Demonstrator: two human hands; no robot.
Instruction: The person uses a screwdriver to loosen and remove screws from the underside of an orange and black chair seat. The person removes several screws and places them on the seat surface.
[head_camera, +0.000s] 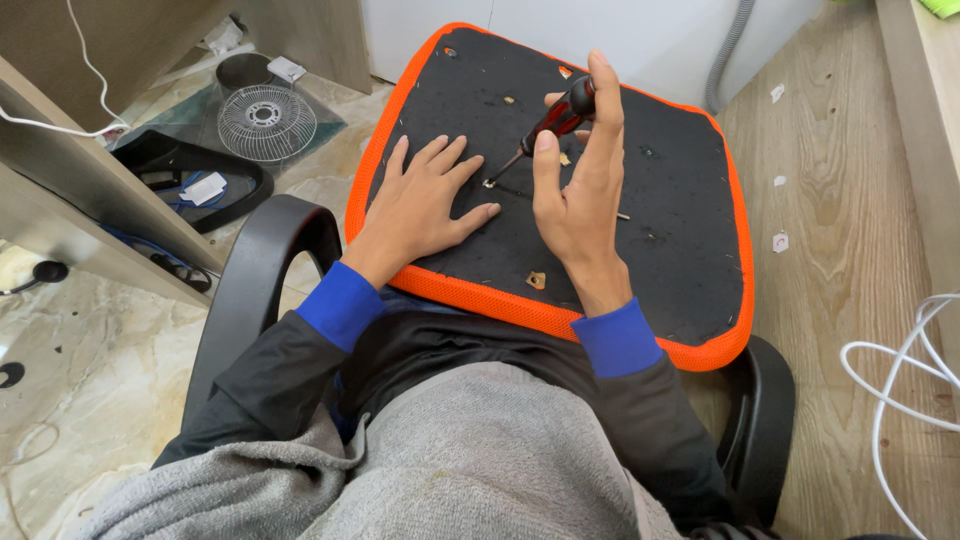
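An upturned chair seat (690, 250), black underneath with an orange fabric rim, rests on my lap. My left hand (425, 200) lies flat on it, fingers spread. My right hand (580, 180) holds a red-and-black screwdriver (555, 120) between thumb and fingers, the other fingers stretched upward. The screwdriver's tip meets a small screw or washer (490, 183) on the seat, just right of my left fingertips. A few small brown patches and holes dot the black surface.
Black chair armrests (262, 270) flank my legs. A white fan grille (266, 122) and a black tray with parts (190, 180) lie on the tiled floor at left. White cable (900, 370) loops over the wooden board at right. A grey hose (728, 50) hangs at the back.
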